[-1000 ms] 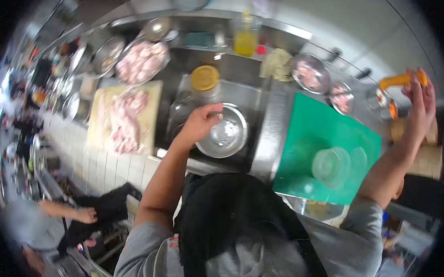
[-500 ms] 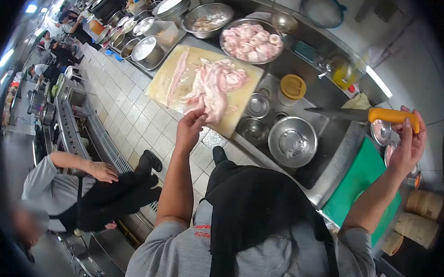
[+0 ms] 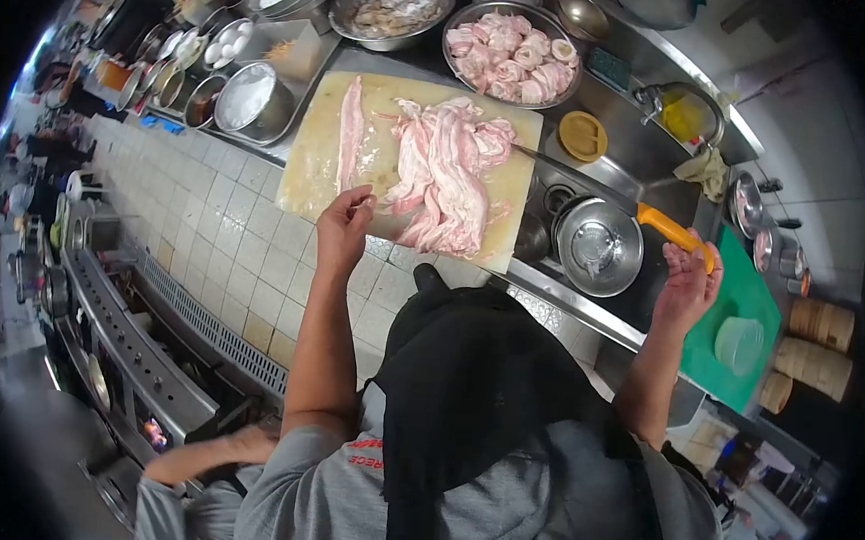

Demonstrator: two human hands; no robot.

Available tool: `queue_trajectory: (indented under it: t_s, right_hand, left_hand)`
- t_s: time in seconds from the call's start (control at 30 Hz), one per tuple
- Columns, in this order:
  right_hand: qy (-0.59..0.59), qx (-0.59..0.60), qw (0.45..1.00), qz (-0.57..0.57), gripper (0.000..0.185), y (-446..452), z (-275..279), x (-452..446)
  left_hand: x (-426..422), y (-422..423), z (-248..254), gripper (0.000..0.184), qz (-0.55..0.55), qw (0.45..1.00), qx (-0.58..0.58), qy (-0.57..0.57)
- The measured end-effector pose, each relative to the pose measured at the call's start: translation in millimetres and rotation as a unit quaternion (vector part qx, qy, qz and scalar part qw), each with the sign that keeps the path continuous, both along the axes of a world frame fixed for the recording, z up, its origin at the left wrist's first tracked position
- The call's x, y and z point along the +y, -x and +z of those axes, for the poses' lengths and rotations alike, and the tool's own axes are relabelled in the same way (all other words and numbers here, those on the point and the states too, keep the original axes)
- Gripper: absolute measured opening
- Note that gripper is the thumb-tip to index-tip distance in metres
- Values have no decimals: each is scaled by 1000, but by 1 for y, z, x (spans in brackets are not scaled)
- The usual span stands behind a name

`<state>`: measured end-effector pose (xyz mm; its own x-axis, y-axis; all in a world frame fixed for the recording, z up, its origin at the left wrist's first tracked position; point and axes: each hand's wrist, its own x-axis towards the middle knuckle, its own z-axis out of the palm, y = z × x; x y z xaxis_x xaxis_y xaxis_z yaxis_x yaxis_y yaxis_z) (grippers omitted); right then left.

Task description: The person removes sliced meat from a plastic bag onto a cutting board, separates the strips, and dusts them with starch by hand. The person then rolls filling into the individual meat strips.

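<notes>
A knife with an orange handle (image 3: pixel 668 232) is held in my right hand (image 3: pixel 688 286), its blade pointing left toward the cutting board (image 3: pixel 306 182). My left hand (image 3: pixel 343 223) is at the board's near edge, fingers curled together at the lower end of a long thin meat strip (image 3: pixel 352 127). Whether the fingertips pinch the strip cannot be made out. To the right of the strip lies a heap of pale pink, fatty meat strips (image 3: pixel 446 179). Behind the board stands a metal bowl of rolled meat pieces (image 3: pixel 509 56).
Right of the board is a metal sink (image 3: pixel 630 168) with a steel bowl (image 3: pixel 598 246) and a yellow-lidded container (image 3: pixel 583 136). A green board (image 3: pixel 728 355) lies farther right. Pots and a white-filled tub (image 3: pixel 252 96) stand at left. Another person's arm (image 3: pixel 217 454) shows at lower left.
My left hand has moved from the meat heap to the lower end of the single strip. My right hand has brought the knife left and lower, closer to the board.
</notes>
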<state>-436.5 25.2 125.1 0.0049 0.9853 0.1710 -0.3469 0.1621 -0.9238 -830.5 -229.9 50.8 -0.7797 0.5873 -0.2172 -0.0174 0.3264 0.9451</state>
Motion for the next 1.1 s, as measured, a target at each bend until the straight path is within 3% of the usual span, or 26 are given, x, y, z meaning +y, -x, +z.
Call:
queue_trajectory:
  t_s: [0.23, 0.3, 0.43, 0.53, 0.57, 0.63, 0.67, 0.83, 1.0, 1.1]
  right_hand:
    - [40, -37, 998, 15, 24, -19, 13, -4]
    - [68, -80, 992, 76, 23, -25, 20, -8]
    - [98, -173, 977, 72, 19, -28, 27, -22]
    - [191, -343, 908, 143, 20, -22, 26, -39]
    - [196, -342, 910, 131, 20, -15, 27, -49]
    - [277, -403, 847, 207, 26, 6, 32, -71]
    - [285, -414, 842, 197, 32, 16, 29, -84]
    - [350, -378, 843, 153, 27, 44, 5, -145]
    - [358, -282, 887, 68, 25, 64, -7, -199]
    - [359, -254, 897, 42, 26, 68, -7, -212]
  left_hand:
    - [44, -5, 11, 26, -57, 996, 54, -42]
    - [48, -5, 11, 26, -64, 995, 63, -41]
    - [55, 9, 1, 27, -85, 994, 27, -61]
    - [67, 23, 5, 28, -128, 989, 55, -40]
    - [71, 29, 7, 28, -145, 987, 59, -44]
    - [74, 42, 14, 28, -170, 983, 54, -48]
    - [74, 51, 18, 27, -187, 979, 77, -39]
    - [64, 106, 6, 26, -234, 970, 64, -27]
    - [62, 137, 16, 24, -274, 954, 117, 12]
    - [87, 128, 27, 22, -309, 935, 167, -48]
